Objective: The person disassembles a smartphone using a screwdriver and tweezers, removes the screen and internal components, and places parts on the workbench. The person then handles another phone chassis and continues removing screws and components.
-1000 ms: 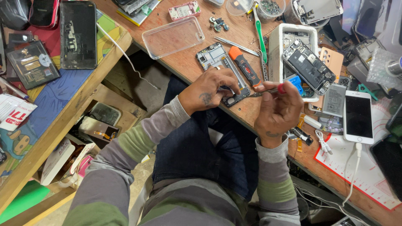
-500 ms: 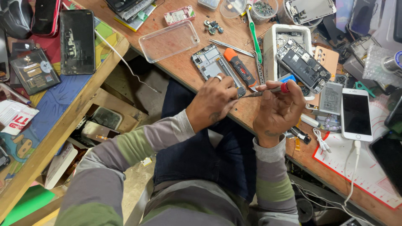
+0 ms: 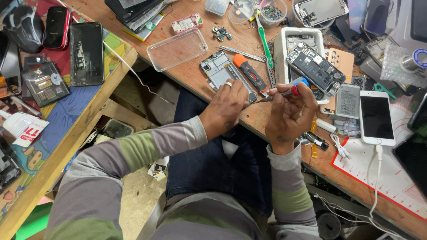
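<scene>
Here, the opened phone lies under the left hand (ringed) — touching.

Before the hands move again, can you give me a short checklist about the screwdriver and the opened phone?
1. Right hand grips the screwdriver: ok.
2. Left hand rests on the opened phone and steadies it: ok.
3. Screwdriver tip sits on a screw: cannot tell, the fingers hide it.
4. Orange-handled tool lies beside the phone, within reach: ok.
5. Table edge near the hands free of loose parts: cannot tell.
</scene>
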